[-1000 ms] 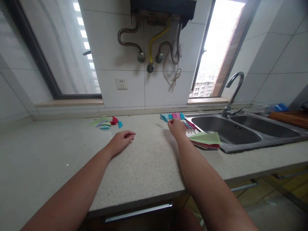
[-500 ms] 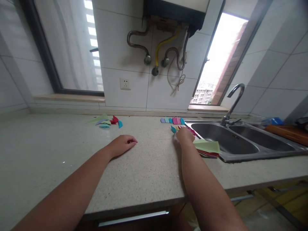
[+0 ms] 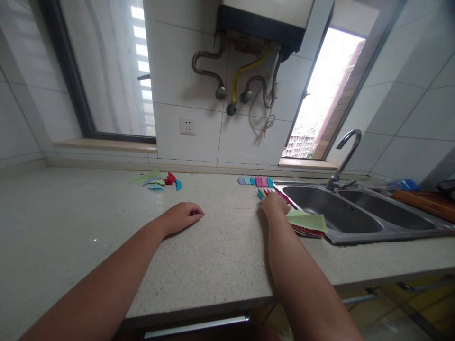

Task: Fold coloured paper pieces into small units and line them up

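Here's your right hand, low over the front row of folded papers beside the sink! The fingers are bunched at the row's near edge, but your own knuckles hide the tips, so no telling whether they pinch a piece. Just behind, the back row of folded papers lines up in lilac, blue and pink; nearer you, just beside that hand, sits the paper stack, pale green on top. Over to your left hand: resting on the tabletop, loosely curled, a narrow gap at the thumb, nothing visible in it. The loose paper pile lies beyond.
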Demonstrator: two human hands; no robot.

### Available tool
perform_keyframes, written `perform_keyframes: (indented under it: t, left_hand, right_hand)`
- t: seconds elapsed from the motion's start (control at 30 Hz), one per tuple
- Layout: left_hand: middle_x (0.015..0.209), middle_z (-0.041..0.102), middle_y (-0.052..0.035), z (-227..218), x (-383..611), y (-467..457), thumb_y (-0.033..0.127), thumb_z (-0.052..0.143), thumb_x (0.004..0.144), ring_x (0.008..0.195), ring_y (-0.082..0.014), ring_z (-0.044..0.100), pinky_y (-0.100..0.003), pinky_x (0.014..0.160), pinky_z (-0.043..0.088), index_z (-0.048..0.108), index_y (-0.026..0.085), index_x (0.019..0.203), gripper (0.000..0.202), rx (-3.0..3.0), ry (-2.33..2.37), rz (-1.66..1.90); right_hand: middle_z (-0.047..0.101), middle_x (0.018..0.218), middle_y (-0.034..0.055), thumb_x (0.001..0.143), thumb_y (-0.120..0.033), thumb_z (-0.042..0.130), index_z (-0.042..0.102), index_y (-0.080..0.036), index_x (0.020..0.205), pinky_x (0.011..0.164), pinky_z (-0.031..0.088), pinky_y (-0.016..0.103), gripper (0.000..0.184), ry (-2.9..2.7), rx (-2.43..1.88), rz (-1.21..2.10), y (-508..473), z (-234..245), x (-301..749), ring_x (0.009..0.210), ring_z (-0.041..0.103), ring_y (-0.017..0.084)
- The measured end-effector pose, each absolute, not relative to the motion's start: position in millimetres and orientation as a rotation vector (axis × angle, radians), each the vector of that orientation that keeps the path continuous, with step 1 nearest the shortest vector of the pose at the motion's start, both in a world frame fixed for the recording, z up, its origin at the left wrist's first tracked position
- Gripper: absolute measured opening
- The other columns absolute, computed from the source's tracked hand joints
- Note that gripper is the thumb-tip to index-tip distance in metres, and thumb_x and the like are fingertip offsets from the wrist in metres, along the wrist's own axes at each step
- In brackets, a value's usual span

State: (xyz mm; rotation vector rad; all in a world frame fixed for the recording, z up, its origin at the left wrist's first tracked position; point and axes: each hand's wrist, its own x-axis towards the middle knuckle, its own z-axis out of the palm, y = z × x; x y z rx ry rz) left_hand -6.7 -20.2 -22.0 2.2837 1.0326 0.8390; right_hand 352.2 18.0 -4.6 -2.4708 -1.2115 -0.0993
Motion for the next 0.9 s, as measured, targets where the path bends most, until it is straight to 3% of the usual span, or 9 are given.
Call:
perform_keyframes:
  t: [0.2, 0.6, 0.9]
  left_hand:
    - [0.081, 0.073, -0.0056, -23.5, -6.8, -19.1, 0.040, 0.064, 0.076, 0.072, -0.0216, 0.063, -0.029, 0.065, 0.043, 0.078, 0.025, 0.084, 0.022, 2.249, 0.998, 0.886]
    - [0.094, 0.071, -0.0050, -18.6, -5.7, -21.4, 0.040, 0.054, 0.086, 0.083, -0.0197, 0.062, -0.029, 0.073, 0.044, 0.074, 0.022, 0.097, 0.029, 2.382, 1.133, 0.632]
    - [0.094, 0.071, -0.0043, -18.7, -6.5, -21.8, 0.039, 0.055, 0.086, 0.083, -0.0193, 0.062, -0.029, 0.073, 0.043, 0.074, 0.023, 0.097, 0.027, 2.390, 1.127, 0.639]
  right_hand:
    - [0.067, 0.114, 0.0182, 0.082, -0.036, 0.062, 0.069, -0.017, 0.108, 0.089, 0.042, 0.048, 0.033, -1.200, -2.488, -0.092, 20.4, -4.2, 354.7, 0.107, 0.063, 0.034]
    - [0.066, 0.113, 0.0178, 0.084, -0.036, 0.059, 0.064, -0.018, 0.114, 0.090, 0.038, 0.052, 0.035, -1.234, -2.460, -0.084, 17.0, 0.3, 352.8, 0.106, 0.062, 0.034]
    - [0.065, 0.115, 0.0189, 0.082, -0.045, 0.060, 0.065, -0.018, 0.114, 0.089, 0.041, 0.051, 0.042, -1.231, -2.517, -0.047, 14.8, 1.1, 351.8, 0.110, 0.061, 0.036]
